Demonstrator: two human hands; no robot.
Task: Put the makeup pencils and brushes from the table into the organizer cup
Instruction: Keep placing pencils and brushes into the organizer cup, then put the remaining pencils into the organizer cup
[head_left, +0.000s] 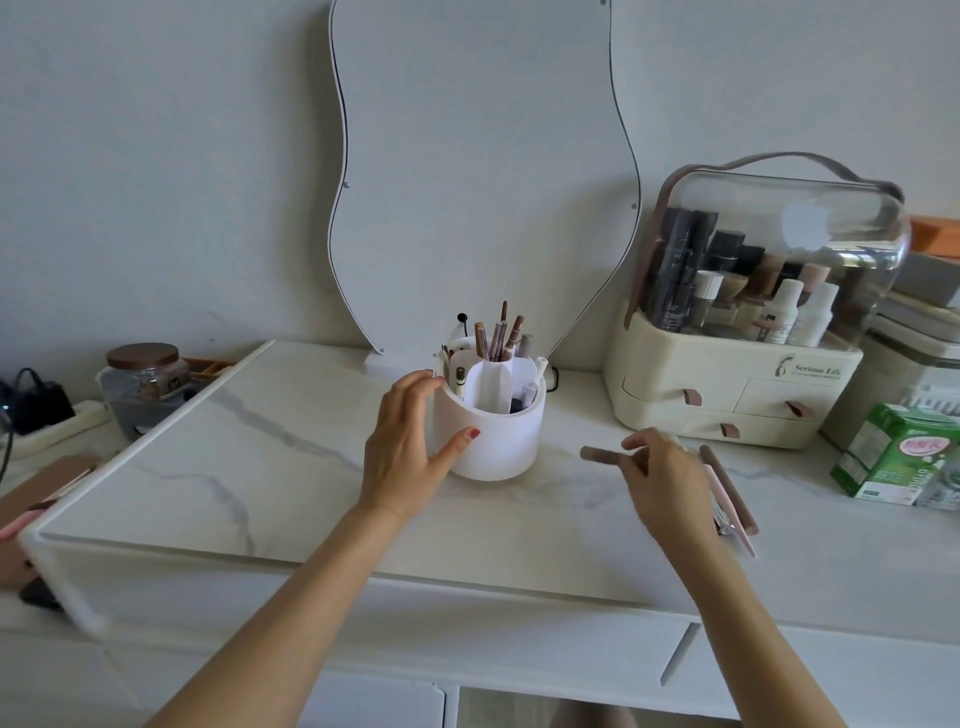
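A white round organizer cup stands mid-table, with several brown pencils and brushes upright in its compartments. My left hand cups its left side, thumb against the front wall, fingers near the rim. My right hand, to the right of the cup, pinches a brown makeup pencil that points left toward the cup, just above the table. Behind that hand on the table lie a long brown pencil and a pink-handled brush, partly hidden by my hand.
A wavy mirror leans on the wall behind the cup. A cream cosmetics case with a clear dome stands at the right, a green carton beside it. A brown-lidded jar sits at the left. The marbled table ends in front at drawers.
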